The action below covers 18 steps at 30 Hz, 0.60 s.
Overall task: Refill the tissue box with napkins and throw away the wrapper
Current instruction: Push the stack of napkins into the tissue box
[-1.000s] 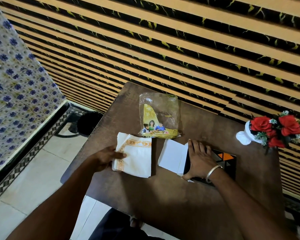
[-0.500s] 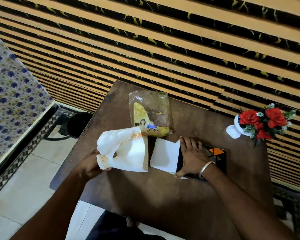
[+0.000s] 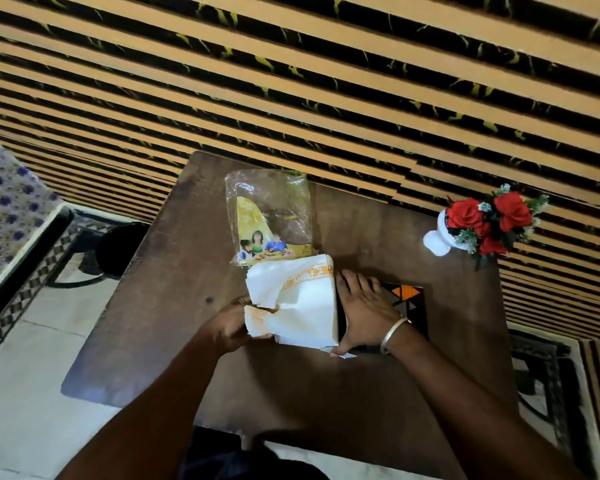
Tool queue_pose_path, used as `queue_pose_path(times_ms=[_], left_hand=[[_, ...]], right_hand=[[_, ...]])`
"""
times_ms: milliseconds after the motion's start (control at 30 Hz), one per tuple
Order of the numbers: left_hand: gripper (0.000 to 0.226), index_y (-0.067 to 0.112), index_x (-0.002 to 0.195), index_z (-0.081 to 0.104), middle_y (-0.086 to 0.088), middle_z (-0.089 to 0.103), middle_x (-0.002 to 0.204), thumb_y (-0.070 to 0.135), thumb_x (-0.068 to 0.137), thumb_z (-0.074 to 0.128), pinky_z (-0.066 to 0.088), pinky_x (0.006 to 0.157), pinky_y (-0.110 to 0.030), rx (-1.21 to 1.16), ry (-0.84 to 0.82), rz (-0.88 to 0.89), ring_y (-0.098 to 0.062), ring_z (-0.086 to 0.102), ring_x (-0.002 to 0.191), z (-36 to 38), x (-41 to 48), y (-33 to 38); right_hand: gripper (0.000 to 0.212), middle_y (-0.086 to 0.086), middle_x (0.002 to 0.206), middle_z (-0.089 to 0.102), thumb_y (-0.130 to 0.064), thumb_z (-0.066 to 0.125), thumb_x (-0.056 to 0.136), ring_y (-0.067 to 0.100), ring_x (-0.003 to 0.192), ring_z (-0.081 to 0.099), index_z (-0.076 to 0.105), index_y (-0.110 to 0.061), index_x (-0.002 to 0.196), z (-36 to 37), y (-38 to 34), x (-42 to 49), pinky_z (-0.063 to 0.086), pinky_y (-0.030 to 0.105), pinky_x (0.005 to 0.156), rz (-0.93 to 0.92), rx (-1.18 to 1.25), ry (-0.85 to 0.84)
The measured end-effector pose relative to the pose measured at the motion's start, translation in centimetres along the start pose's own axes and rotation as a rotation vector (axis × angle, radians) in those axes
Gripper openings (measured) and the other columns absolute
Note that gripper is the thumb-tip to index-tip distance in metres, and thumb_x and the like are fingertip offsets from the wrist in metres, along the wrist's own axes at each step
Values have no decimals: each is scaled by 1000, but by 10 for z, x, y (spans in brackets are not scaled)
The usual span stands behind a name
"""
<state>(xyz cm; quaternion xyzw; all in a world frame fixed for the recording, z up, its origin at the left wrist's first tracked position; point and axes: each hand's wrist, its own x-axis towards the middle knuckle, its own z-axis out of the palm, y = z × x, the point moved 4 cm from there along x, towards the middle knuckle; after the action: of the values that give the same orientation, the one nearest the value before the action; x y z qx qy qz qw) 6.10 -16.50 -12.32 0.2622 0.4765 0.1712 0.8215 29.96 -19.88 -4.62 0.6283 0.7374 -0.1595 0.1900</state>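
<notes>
While napkins [image 3: 300,299] gripped by the left hand [image 3: 227,327] hide the tissue box [image 3: 407,303] opening, the right hand [image 3: 366,313] rests flat, open.

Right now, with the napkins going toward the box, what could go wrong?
The left hand pinches the napkin stack at one bent corner, so loose sheets may fan out or tear. The right hand covers much of the tissue box, possibly blocking entry. The empty wrapper lies close behind and may get swept along.

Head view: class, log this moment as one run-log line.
left hand: holds napkins | right hand: steadies tissue box | wrapper: on table
</notes>
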Motion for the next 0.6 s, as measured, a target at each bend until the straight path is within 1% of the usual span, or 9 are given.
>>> queue_pose_path(times_ms=[67, 133, 200, 267, 333, 400, 500, 600], left_hand=[[29, 5, 114, 66, -18, 67, 120, 0, 86, 67, 61, 72, -41, -56, 13, -45, -35, 69, 95, 0, 0, -4], [41, 1, 125, 62, -21, 66, 124, -6, 85, 63, 59, 81, -48, -86, -4, -57, -39, 68, 104, -5, 3, -8], [46, 1, 129, 60, -22, 65, 128, -7, 83, 65, 52, 94, -55, -38, 13, -44, -41, 64, 113, -10, 4, -7], [46, 2, 127, 62, -21, 66, 126, -6, 82, 67, 48, 100, -57, 24, 12, -46, -42, 64, 114, -9, 3, -2], [41, 5, 122, 66, -17, 71, 119, -2, 82, 70, 51, 98, -53, 102, 5, -40, -39, 67, 110, -5, 4, 2], [36, 10, 116, 69, -12, 75, 111, 4, 81, 74, 56, 91, -47, 200, 20, -17, -34, 71, 102, 1, 3, 7], [38, 8, 113, 72, -12, 76, 107, 7, 76, 80, 58, 80, -38, 329, 41, 85, -34, 72, 98, 5, 6, 15], [44, 7, 109, 74, -15, 76, 106, 11, 65, 80, 58, 81, -37, 392, 55, 171, -31, 72, 94, 10, 4, 20]], right_hand=[[154, 10, 161, 12, -80, 74, 42, 32, 145, 20, 1, -7, 157, 0, 0, -1, 17, 54, 120, 10, 24, -8], [154, 10, 162, 8, -78, 75, 44, 32, 147, 16, -1, -8, 157, 0, -1, -2, 15, 54, 121, 12, 25, -15], [153, 10, 163, 7, -78, 76, 45, 32, 147, 15, -2, -7, 157, -2, -2, -2, 15, 54, 121, 14, 16, -17], [153, 10, 163, 7, -78, 76, 45, 32, 147, 15, -2, -8, 157, -2, -3, -2, 15, 54, 121, 19, 11, -14], [153, 9, 163, 6, -78, 75, 46, 32, 147, 15, -3, -8, 157, -3, -3, -1, 14, 54, 121, 20, 10, -19], [152, 9, 164, 5, -78, 75, 47, 32, 148, 14, -5, -9, 157, -3, -4, -1, 13, 54, 121, 15, 10, -25], [152, 9, 164, 6, -80, 74, 48, 32, 148, 14, -4, -9, 157, -3, -4, -1, 12, 54, 121, 21, 6, -19], [152, 10, 164, 6, -80, 73, 48, 32, 148, 15, -4, -8, 157, -3, -5, 0, 12, 54, 121, 23, 5, -17]])
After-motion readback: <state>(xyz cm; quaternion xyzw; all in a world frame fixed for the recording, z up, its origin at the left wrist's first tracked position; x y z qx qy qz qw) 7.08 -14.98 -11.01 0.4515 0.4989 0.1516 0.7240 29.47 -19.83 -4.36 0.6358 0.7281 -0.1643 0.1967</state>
